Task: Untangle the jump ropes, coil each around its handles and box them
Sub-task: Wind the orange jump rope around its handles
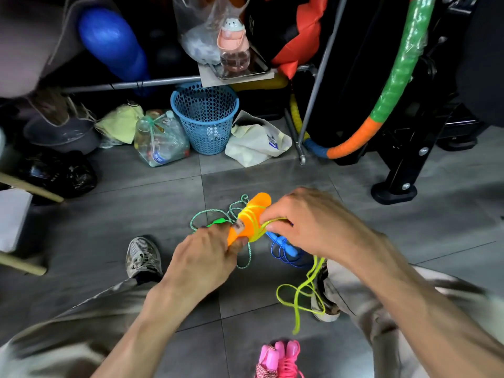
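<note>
The left hand [203, 257] grips the orange handles [252, 216], hiding their lower ends. Beside them, the right hand [308, 222] pinches the yellow rope [305, 293]; behind it, a blue rope [286, 252] is half hidden.

A: Where are the hands?
B: Centre. The left hand [207, 257] grips the handles [252, 216]; the right hand [308, 222] pinches their cord [305, 293] just beside.

A: And around them?
B: On the floor [136, 184], one rope [218, 216] behind, another [286, 252] beneath the right hand, a coiled rope [278, 358] nearest. A basket [204, 115] stands far behind.

Four jump ropes: yellow [302, 293], green [218, 214], blue [286, 255], pink [278, 358]; possibly more hidden.
</note>
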`<state>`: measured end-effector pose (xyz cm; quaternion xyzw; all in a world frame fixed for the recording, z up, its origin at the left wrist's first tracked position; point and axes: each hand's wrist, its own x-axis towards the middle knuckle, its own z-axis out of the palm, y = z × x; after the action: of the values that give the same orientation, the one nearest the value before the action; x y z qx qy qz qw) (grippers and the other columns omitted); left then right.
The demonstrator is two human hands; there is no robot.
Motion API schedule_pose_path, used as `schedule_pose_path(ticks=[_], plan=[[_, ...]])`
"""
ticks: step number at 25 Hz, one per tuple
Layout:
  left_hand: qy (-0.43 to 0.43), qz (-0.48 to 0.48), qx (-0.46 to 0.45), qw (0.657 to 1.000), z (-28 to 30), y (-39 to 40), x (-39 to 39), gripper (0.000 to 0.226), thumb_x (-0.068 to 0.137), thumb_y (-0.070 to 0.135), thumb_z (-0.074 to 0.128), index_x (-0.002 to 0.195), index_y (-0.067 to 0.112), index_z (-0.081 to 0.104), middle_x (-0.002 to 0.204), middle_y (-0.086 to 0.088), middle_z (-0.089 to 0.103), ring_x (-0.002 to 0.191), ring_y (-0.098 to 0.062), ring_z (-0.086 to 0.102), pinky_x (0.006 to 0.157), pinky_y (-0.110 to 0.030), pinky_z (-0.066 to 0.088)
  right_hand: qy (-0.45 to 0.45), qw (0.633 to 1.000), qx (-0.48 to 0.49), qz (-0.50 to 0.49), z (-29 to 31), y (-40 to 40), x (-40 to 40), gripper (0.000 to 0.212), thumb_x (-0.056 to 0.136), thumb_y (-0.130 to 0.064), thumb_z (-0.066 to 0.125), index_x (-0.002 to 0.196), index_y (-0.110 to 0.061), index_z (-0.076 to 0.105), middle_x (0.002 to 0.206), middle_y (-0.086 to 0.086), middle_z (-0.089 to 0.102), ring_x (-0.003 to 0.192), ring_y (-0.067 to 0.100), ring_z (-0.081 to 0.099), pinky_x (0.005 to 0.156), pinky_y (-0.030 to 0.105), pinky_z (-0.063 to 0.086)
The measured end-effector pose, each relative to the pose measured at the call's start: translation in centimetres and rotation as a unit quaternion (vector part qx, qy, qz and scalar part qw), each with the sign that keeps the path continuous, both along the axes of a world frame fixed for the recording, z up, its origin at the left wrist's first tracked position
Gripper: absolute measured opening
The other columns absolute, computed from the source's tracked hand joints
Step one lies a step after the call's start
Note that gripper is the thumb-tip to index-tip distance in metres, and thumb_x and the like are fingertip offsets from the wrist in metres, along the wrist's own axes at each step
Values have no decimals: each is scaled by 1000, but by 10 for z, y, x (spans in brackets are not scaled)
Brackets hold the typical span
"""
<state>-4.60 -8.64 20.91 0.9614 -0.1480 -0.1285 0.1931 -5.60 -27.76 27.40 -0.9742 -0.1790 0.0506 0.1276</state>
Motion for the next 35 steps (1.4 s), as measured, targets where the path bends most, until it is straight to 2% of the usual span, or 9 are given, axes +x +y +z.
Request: schedule_pose_path(ticks=[3, 7, 13, 17, 20, 22, 26, 29, 35], plan=[[22, -116, 7, 993, 4, -7, -9, 30, 94, 52, 46, 102, 26, 57, 99, 4, 66, 95, -19, 60, 81, -32, 46, -14, 999, 17, 28, 11, -4, 3, 17, 84, -47, 66, 97, -35, 68, 70, -19, 55, 77, 5, 46, 64, 25, 22], [101, -227, -97, 964, 14, 0, -12, 35, 89, 55, 51, 85, 20, 53, 73, 7, 59, 66, -8, 51, 66, -32, 45, 93, 989, 107, 52, 13, -14, 10, 21, 73, -46, 79, 79, -27, 71, 62, -24, 58, 62, -4, 51, 56, 12, 33], [178, -285, -293, 895, 36, 10, -20, 31, 89, 41, 62, 69, 24, 45, 61, 8, 39, 56, -5, 34, 50, -24, 30, 317, 868, 376, 67, 13, -20, 15, 22, 76, -31, 79, 72, -12, 70, 59, 7, 55, 54, 17, 44, 50, 27, 31], [267, -226, -433, 831, 43, 17, -23, 36, 86, 48, 64, 71, 18, 54, 58, 7, 44, 50, -4, 39, 48, -15, 33, 392, 773, 498, 5, -4, -5, 15, 22, 87, -12, 57, 69, -10, 68, 59, -6, 63, 51, 2, 57, 54, 20, 48], [258, -209, -492, 805, 43, 21, -20, 38, 88, 48, 62, 86, 10, 63, 59, 9, 51, 50, -7, 42, 52, -15, 36, 337, 788, 514, -28, -21, -2, 11, 16, 88, -9, 61, 91, -19, 74, 86, 3, 72, 61, -7, 63, 79, 31, 57], [241, -172, -508, 809, 41, 22, -18, 48, 85, 52, 62, 88, 4, 63, 56, 7, 50, 48, -7, 40, 50, -13, 35, 328, 771, 546, 3, -18, 3, 7, 13, 66, -25, 76, 74, -34, 73, 75, -6, 71, 53, -5, 58, 64, 25, 50], [155, -45, -513, 843, 41, 23, -12, 61, 76, 67, 62, 85, 7, 64, 51, -1, 44, 47, -11, 35, 45, -16, 29, 325, 730, 595, -80, -18, 19, 10, 24, 74, -21, 49, 56, -25, 63, 49, -3, 42, 41, 7, 33, 43, 20, 24], [71, 64, -501, 860, 39, 25, -4, 60, 83, 58, 59, 83, -2, 61, 50, 0, 42, 45, -12, 32, 42, -21, 26, 325, 765, 554, -48, -24, 27, 10, 24, 74, -8, 45, 88, -16, 62, 60, 4, 35, 42, 10, 28, 39, 18, 26], [-116, 117, -233, 958, 24, 18, 1, 42, 91, 57, 46, 78, 18, 56, 58, 2, 57, 55, -25, 56, 53, -34, 45, 217, 923, 302, -94, -26, 27, 5, 19, 99, -31, 50, 86, -23, 61, 61, -1, 39, 47, 10, 42, 46, 27, 41]])
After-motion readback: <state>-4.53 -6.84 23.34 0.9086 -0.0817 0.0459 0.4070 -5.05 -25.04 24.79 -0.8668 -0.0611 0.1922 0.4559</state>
